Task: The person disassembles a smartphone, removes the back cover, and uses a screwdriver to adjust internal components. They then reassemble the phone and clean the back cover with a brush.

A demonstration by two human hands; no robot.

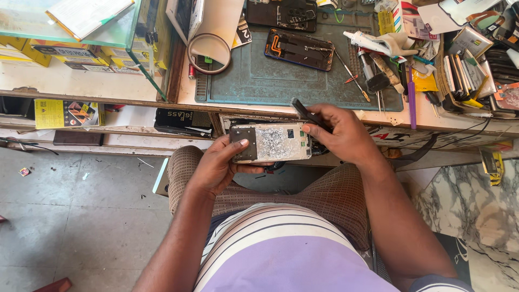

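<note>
Head view: the phone frame sits over your lap, just in front of the tabletop's near edge, inner face up, with patchy adhesive residue across its middle. Your left hand grips its left end, thumb on top. Your right hand is closed around a dark tool at the frame's right end. Cleaning appears partly done. A second opened phone lies on the work mat toward the tabletop's far edge.

silver phone frame, teal mat, striped shirt
</note>
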